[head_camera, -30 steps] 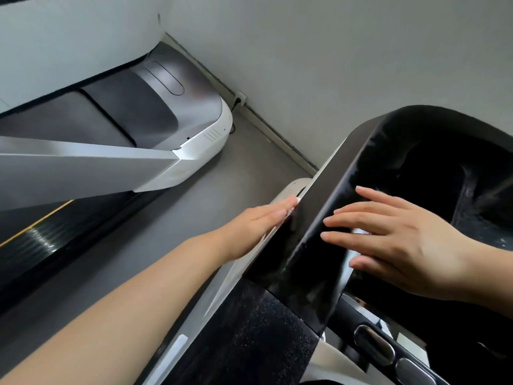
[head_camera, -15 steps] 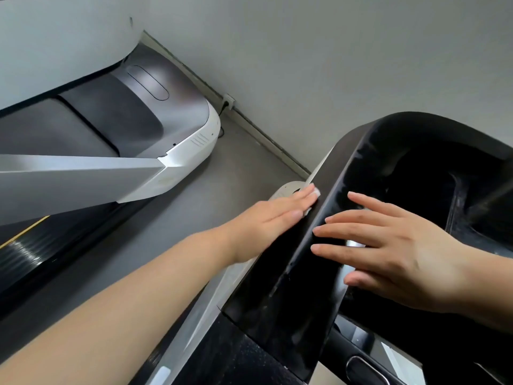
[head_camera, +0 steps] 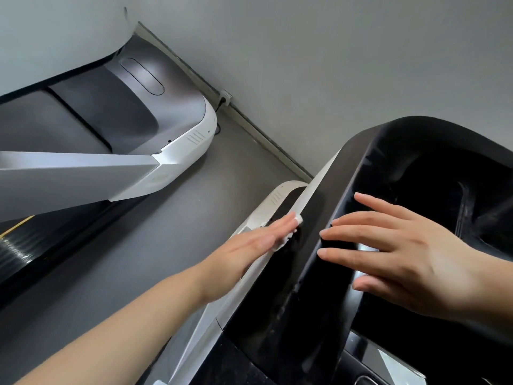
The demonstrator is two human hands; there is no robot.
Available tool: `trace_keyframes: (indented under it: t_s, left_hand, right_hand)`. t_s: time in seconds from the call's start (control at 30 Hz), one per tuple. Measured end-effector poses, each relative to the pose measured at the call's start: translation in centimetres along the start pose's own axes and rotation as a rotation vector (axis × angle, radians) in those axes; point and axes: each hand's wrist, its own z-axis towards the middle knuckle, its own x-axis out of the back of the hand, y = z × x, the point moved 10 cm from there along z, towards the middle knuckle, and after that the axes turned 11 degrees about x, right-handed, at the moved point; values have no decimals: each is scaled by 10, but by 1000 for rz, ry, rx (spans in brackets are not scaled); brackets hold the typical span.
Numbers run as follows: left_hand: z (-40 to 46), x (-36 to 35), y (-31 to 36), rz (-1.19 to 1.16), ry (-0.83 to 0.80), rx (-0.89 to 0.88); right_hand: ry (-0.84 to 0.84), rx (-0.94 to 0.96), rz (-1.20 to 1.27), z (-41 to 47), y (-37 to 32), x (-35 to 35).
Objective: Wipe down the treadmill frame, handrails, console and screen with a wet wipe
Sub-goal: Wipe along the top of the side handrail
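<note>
The treadmill's glossy black console (head_camera: 280,287) fills the lower right, edged on its left by a silver frame strip (head_camera: 251,273). My left hand (head_camera: 249,248) lies flat with straight fingers on that left side, pressing a white wet wipe (head_camera: 297,219) against it; only small bits of the wipe show past the fingertips. My right hand (head_camera: 399,254) rests with spread, straight fingers on the console's front face, holding nothing. The white motor cover (head_camera: 273,200) of this treadmill shows below the left hand.
A second treadmill (head_camera: 133,112) with a grey hood and a silver upright (head_camera: 69,176) stands at the left. Grey floor (head_camera: 172,226) separates the two machines. A grey wall (head_camera: 305,65) runs behind, with a socket (head_camera: 225,95) at its base.
My left hand has slid upward along the console's left side with the wipe, whose white edge now shows. The view has tilted; my right hand stays on the console face.
</note>
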Motion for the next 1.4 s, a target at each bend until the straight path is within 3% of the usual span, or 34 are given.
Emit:
trace_keyframes:
  t_s: [0.13, 0.27, 0.33, 0.53, 0.67, 0.83, 0.97, 1.13, 1.3, 1.4]
  left_hand:
    - [39, 9, -19, -83, 33, 145]
    - [42, 17, -86, -39, 41, 380]
    - [33, 19, -102, -152, 58, 447]
    - [55, 21, -61, -174, 100, 279]
    - [73, 28, -103, -235, 120, 481]
    - [61, 33, -156, -214, 140, 593]
    - [52, 28, -129, -267, 132, 452]
    - [53, 15, -28, -190, 91, 94]
    - [49, 16, -41, -110, 98, 134]
    - [39, 10, -13, -94, 89, 2]
  right_hand:
    - [-14, -17, 5, 1, 3, -1]
    - [-34, -27, 8, 1, 5, -2]
    - [-42, -20, 7, 1, 4, -2]
    - [-46, -13, 10, 4, 4, -1]
    - [-52, -13, 11, 6, 5, -2]
    - [-45, -5, 8, 8, 6, -2]
    - [-37, 8, 0, 7, 6, -2]
    - [-28, 8, 21, 6, 7, -2]
    - [-53, -25, -1, 1, 23, -1]
    - [-73, -58, -25, -5, 36, -1]
